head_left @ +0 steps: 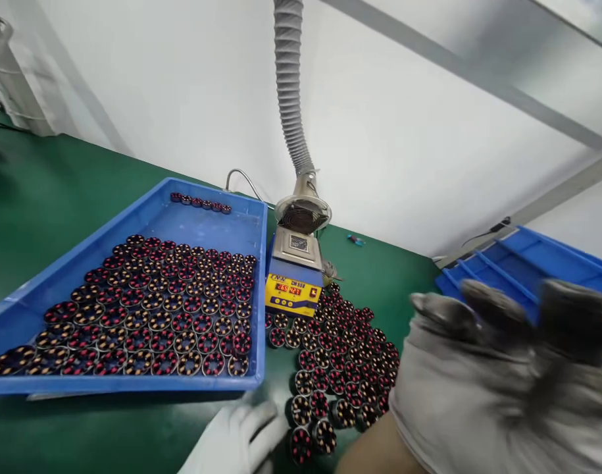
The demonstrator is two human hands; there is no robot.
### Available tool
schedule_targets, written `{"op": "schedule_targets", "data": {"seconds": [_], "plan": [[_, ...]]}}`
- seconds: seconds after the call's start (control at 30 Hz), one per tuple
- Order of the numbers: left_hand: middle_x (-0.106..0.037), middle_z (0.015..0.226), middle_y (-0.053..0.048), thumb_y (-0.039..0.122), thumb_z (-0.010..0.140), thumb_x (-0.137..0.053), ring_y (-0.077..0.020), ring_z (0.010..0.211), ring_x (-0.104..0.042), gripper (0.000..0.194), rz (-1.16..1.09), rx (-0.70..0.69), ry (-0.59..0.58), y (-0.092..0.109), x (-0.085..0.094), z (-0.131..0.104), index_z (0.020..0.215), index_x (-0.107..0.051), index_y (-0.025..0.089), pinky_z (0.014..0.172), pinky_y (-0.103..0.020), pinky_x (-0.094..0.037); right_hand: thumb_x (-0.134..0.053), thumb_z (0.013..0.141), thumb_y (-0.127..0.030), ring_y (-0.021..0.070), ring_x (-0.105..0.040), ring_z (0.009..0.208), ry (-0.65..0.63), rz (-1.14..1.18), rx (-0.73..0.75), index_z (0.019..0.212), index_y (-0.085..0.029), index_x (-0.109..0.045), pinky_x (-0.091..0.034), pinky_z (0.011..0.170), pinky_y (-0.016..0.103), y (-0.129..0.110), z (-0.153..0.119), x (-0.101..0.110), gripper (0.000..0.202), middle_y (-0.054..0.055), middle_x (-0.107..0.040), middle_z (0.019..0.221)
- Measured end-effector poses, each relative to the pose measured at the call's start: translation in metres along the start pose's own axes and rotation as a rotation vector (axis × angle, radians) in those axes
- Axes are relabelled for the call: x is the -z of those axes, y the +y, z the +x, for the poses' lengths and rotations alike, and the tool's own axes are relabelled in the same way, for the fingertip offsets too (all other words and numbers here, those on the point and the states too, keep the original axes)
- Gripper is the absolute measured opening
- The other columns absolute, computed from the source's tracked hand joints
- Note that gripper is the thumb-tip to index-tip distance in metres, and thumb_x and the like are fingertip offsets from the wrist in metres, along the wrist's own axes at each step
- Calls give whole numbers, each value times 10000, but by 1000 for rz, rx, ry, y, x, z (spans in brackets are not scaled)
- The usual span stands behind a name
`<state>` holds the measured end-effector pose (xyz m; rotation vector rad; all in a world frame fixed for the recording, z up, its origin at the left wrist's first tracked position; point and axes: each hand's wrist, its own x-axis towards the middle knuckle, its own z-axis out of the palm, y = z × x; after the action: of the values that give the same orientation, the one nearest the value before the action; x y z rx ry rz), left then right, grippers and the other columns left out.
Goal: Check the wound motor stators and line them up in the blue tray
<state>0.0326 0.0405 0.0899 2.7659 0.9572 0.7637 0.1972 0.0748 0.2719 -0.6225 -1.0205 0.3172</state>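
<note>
My left hand (236, 438), in a white glove, is low in the middle, in front of the blue tray's near right corner. Its fingers are slightly apart beside the loose round parts, with nothing visible in them. Large and motion-blurred at the right is my right hand (502, 375), its glove grey with blackened fingertips. Its fingers are raised and spread, with no object visible between them. Loose ring-shaped parts (337, 362) with red or yellowish inner tips cluster between the hands. Rows of similar parts (182, 322) fill the near part of the blue tray (260, 309).
A blue-and-yellow device (293, 289) with red digits stands behind the loose parts, a grey extraction hose (289, 85) above it. Blue trays or panels (512, 263) lie at the right. A small red-and-blue item (356, 241) rests on the green table (83, 171).
</note>
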Motion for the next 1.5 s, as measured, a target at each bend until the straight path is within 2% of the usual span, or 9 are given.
{"op": "schedule_targets", "data": {"seconds": [0.17, 0.47, 0.57, 0.67, 0.77, 0.87, 1.13, 1.3, 1.5], "plan": [[-572, 1234, -62, 9, 626, -551, -238, 907, -622, 525, 94, 38, -214, 18, 2, 40, 1081, -506, 268, 692, -347, -531, -374, 929, -193, 35, -635, 761, 234, 105, -70, 860, -245, -670, -516, 628, 179, -9, 10, 21, 308, -141, -689, 926], [-691, 1008, -27, 162, 773, -617, -202, 708, -614, 74, 365, -152, -36, 27, -24, 59, 846, -632, 170, 517, -310, -462, -667, 777, -316, 126, -690, 622, -52, 176, -254, 810, -216, -732, -581, 624, 239, -8, 11, 13, 124, -27, -743, 694], [-683, 998, -9, 97, 853, -450, -184, 802, -606, 182, 401, -156, 118, 17, 12, 80, 822, -606, 187, 572, -296, -459, -633, 807, -283, 113, -699, 717, -33, 202, -216, 885, -263, -718, -563, 696, 214, 7, 11, 13, 117, -35, -753, 800], [-645, 1006, -55, 55, 868, -299, -217, 997, -545, 287, 331, -105, 628, 7, 70, 111, 823, -554, 178, 736, -339, -461, -644, 795, -275, 114, -686, 846, -24, 275, -307, 940, -282, -697, -524, 792, 200, 28, 13, 9, 155, -24, -744, 924], [-566, 1100, -92, 229, 872, -501, -238, 1063, -506, 61, 302, -41, 788, 0, 110, 134, 857, -537, 182, 850, -354, -462, -751, 660, -348, 203, -673, 918, -219, 462, -515, 961, -279, -693, -529, 821, 312, 45, 12, -3, 314, 38, -720, 1026], [-526, 1153, -77, 242, 864, -506, -219, 1108, -492, 48, 215, -1, 865, -6, 115, 142, 892, -525, 208, 897, -337, -473, -806, 566, -373, 259, -686, 854, -351, 587, -668, 929, -292, -708, -538, 779, 403, 52, 6, -15, 385, 71, -734, 969], [-313, 1374, -179, 236, 832, -497, -279, 1230, -397, 524, 180, 37, 767, -17, 104, 130, 1312, -305, 149, 934, -409, -456, -820, 541, -373, 202, -666, 672, -303, 380, -695, 873, -227, -699, -540, 640, 308, 52, 5, -19, 382, 63, -737, 803], [-606, 1124, -31, 43, 791, -367, -232, 1136, -475, 416, 316, -100, 595, -28, 117, 125, 1131, -520, 229, 873, -384, -457, -819, 508, -209, 194, -644, 734, -416, -56, -553, 880, -241, -648, -528, 690, 283, 60, -1, -17, 410, 28, -715, 819], [-682, 959, -8, 490, 931, -342, -168, 968, -604, 323, -11, -73, 640, -28, 120, 128, 986, -550, 250, 793, -276, -529, -813, 478, -496, 171, -569, 703, -538, 57, -468, 786, -235, -676, -479, 637, 262, 52, 8, -2, 426, 9, -621, 761]]}}
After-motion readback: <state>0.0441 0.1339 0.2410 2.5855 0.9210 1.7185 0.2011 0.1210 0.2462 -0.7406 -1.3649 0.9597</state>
